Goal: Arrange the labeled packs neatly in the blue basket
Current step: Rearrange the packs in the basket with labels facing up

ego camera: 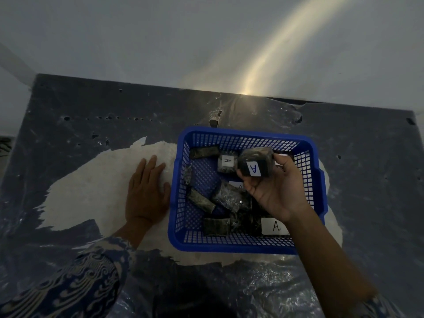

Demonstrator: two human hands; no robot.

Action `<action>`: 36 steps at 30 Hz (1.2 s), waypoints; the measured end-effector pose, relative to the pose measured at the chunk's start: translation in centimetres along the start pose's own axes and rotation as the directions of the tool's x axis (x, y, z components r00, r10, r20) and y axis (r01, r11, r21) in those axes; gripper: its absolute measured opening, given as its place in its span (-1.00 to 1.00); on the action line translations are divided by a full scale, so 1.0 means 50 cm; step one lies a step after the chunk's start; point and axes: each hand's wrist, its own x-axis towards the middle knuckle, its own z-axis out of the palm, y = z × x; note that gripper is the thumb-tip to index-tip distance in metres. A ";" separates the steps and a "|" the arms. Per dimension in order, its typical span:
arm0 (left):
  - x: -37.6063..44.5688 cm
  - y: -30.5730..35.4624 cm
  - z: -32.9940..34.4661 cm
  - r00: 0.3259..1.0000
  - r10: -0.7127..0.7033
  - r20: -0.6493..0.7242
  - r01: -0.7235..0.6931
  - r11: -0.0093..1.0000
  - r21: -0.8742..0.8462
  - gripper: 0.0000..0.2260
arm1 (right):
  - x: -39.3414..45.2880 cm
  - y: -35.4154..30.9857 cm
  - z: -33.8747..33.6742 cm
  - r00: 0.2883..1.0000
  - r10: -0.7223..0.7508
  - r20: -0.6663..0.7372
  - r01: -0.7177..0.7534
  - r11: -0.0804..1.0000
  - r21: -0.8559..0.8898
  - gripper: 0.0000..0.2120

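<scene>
A blue perforated basket [229,245] sits on the table at centre right. Inside lie several dark plastic-wrapped packs, some showing white labels marked "A": one at the back [226,162], one at the front right [274,226], and unlabeled-looking ones such as the pack at the front [216,226]. My right hand [275,191] hovers over the basket and is shut on a dark pack [255,162] whose "A" label faces me. My left hand [146,191] lies flat and open on the table, just left of the basket's wall.
The table [68,134] is dark and worn, with a large pale patch [91,198] under the basket and my left hand. A grey wall [160,42] rises right behind the table's far edge. Crinkled clear plastic [263,283] covers the near side.
</scene>
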 end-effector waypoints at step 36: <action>0.002 -0.004 0.002 0.998 0.037 -0.054 -0.040 0.998 -0.043 -0.48 | 0.098 0.115 0.058 0.911 -0.025 0.411 0.373 -0.373 -0.850 -0.20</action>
